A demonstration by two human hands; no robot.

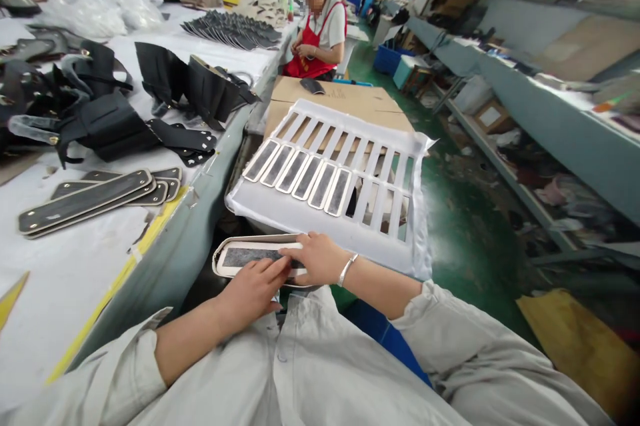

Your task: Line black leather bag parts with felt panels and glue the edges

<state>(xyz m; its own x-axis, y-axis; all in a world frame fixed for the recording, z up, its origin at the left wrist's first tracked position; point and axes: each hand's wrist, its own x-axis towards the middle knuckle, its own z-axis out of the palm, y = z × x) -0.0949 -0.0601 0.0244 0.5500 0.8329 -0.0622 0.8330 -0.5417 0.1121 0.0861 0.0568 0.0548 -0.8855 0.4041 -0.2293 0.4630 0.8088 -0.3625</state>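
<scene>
Both hands rest on a long cream-edged strip with a grey felt middle (240, 257), held just in front of my chest. My left hand (257, 287) lies over its near edge with fingers pressed on it. My right hand (316, 257), a bracelet at the wrist, grips its right end with fingers curled over the top. Just beyond stands a white slotted board (280, 209) on a cardboard box; several like strips (300, 175) fill its left slots, the other slots are bare.
A long white worktable (75, 266) runs along my left with stacked dark strips (90, 199) and black leather pieces (110, 119). A person in a red apron (320, 33) sits further along. Grey shelving (550, 119) lines the right above a green floor.
</scene>
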